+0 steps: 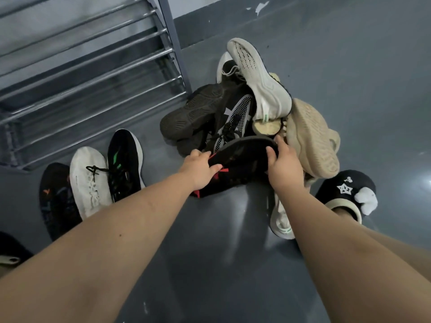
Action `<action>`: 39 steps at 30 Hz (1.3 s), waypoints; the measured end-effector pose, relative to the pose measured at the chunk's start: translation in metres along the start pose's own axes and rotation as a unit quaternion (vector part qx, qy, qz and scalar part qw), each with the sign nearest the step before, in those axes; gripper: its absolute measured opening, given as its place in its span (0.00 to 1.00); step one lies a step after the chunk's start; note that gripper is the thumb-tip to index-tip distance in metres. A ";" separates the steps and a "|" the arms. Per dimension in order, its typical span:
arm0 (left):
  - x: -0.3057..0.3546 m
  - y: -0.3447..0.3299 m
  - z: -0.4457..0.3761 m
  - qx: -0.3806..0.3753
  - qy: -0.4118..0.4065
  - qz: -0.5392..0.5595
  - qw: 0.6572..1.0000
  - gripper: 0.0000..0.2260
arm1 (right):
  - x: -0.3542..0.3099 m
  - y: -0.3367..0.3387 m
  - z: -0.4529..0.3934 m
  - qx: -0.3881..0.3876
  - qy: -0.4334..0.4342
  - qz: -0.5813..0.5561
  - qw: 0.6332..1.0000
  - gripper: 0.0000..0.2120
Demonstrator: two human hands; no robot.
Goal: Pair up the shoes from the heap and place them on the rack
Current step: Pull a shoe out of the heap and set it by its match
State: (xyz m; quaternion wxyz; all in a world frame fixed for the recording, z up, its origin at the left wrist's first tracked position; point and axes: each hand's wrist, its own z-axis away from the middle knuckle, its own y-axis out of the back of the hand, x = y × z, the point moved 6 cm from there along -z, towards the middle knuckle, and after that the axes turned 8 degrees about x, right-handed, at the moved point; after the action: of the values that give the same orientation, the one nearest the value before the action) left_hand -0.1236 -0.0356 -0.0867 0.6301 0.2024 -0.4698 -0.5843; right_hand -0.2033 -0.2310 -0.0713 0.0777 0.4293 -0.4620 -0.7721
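While heap (245, 101) sits behind, left hand (198, 169) and right hand (285, 164) fingers curl around black-red shoe (240, 164).

Both hands (199, 170) (285, 165) outstretched, fingers apparently curled in a grip.

Grey floor (210, 264), dark wall band (326, 17), black star-patterned slipper (345, 185) on foot

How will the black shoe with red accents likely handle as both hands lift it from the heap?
The black shoe with red accents looks knit, so its upper probably flexes. Left hand and right hand grip opposite ends, which should keep it level. The heap lies loosely stacked behind it, so neighbouring shoes may shift.
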 end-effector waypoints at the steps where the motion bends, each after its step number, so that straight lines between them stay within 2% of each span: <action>1: -0.002 0.000 0.001 0.005 0.003 0.007 1.000 0.26 | 0.000 0.003 0.001 0.012 -0.001 -0.002 1.000 0.23; 5: -0.015 0.003 0.013 0.035 0.039 0.115 0.992 0.19 | -0.018 0.012 0.007 0.033 0.058 0.025 0.997 0.18; 10: -0.036 0.002 0.052 0.041 0.103 0.287 0.952 0.20 | -0.069 0.017 0.021 0.030 0.161 0.036 0.986 0.17; 15: -0.072 -0.002 0.112 0.029 0.113 0.329 0.937 0.18 | -0.113 0.002 0.064 -0.021 0.241 0.065 0.968 0.18; 22: -0.138 0.001 0.179 0.066 0.132 0.326 0.934 0.17 | -0.162 -0.018 0.136 -0.089 0.297 0.029 0.950 0.16; 26: -0.161 0.015 0.203 0.098 0.130 0.327 0.931 0.15 | -0.174 -0.023 0.154 -0.122 0.223 -0.066 0.965 0.17; 31: -0.178 0.030 0.213 0.132 0.150 0.377 0.905 0.15 | -0.164 -0.054 0.180 -0.207 0.112 -0.104 0.966 0.26; 39: -0.187 0.037 0.219 0.162 0.172 0.430 0.871 0.16 | -0.135 -0.092 0.230 -0.279 0.046 -0.126 0.951 0.15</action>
State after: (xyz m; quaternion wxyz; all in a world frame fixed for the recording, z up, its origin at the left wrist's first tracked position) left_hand -0.2621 0.2108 -0.0188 0.8482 0.1766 -0.4828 -0.1275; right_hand -0.2631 0.0394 -0.0160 0.1177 0.4807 -0.1665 -0.8529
